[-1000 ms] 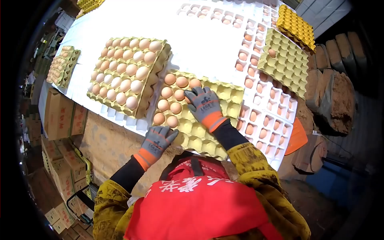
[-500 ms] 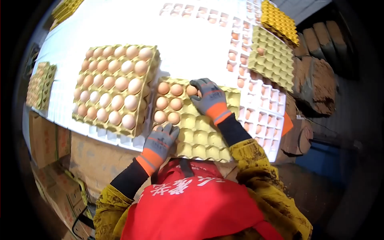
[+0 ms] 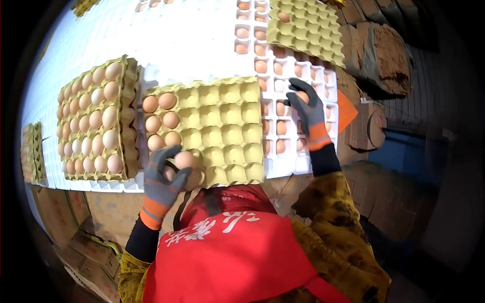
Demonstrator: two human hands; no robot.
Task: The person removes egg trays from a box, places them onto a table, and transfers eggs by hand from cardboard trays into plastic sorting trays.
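A yellow-green egg tray (image 3: 220, 121) lies in front of me, with two columns of brown eggs at its left side and bare cups elsewhere. My left hand (image 3: 164, 174), in a grey and orange glove, is at the tray's near left corner, its fingers curled round eggs; one egg (image 3: 185, 160) shows beside its fingertips. Over the white egg tray (image 3: 288, 166) on the right, my right hand (image 3: 305, 106) has its fingers bent round a brown egg (image 3: 302, 97). Left of the front tray stands a stack of trays (image 3: 130, 116) topped with eggs.
At the back right, a yellow-green tray (image 3: 308, 28) holds one egg. Another egg stack (image 3: 33, 151) stands at the far left. An orange piece (image 3: 346, 111) sticks out beside the white trays. Cardboard boxes (image 3: 93, 252) are below at the left.
My right hand has moved from the front tray to the white tray on the right and now holds an egg there. Eggs now show at my left hand. The view has shifted.
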